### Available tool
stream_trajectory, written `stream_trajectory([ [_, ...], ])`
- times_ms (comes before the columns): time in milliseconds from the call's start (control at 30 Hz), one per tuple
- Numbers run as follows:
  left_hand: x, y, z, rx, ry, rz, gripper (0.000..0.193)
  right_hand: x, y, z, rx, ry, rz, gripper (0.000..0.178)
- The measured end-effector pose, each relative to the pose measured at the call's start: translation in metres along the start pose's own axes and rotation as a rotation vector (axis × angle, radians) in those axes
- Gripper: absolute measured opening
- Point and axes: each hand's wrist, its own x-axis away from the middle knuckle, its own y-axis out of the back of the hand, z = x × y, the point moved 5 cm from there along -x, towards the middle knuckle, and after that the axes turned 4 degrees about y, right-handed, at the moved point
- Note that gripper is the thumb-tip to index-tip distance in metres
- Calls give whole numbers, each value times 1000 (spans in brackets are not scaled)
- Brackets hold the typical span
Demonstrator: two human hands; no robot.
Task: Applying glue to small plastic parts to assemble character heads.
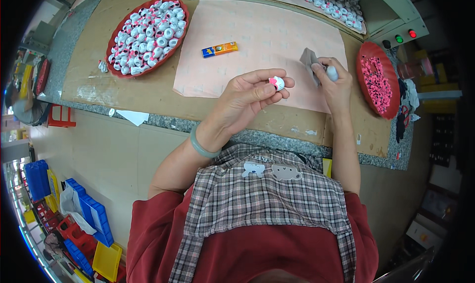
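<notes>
Between thumb and fingers, my left hand [250, 91] holds a small white figurine head [278, 83] with pink and dark markings. My right hand [336, 82], to its right, is closed on a folded grey cloth [308, 64]. A pale, rounded, bottle-like thing [331, 72] also shows in that grip; its kind is unclear. Both hands are over a pale pink sheet [267, 33] on the worktable. At the far left, a red bowl [110, 40] is heaped with similar white and pink pieces. On the right, another red bowl [393, 87] holds many small pink parts.
A small blue and orange box [219, 49] lies on the sheet. Beyond it stands a pale machine [396, 28] with lit buttons, its tray bearing more white pieces. Scissors [405, 116] and dark cloth lie at the right edge. Blue crates [91, 211] stand on the floor, lower left.
</notes>
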Motion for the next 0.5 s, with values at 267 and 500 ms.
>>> stream_trajectory([
  [267, -3, 7, 2, -76, -39, -43, 25, 27, -10, 84, -405, 246, 3, 16],
  [500, -6, 11, 2, -254, -82, -132, 19, 24, -27, 78, -219, 279, -78, 17],
])
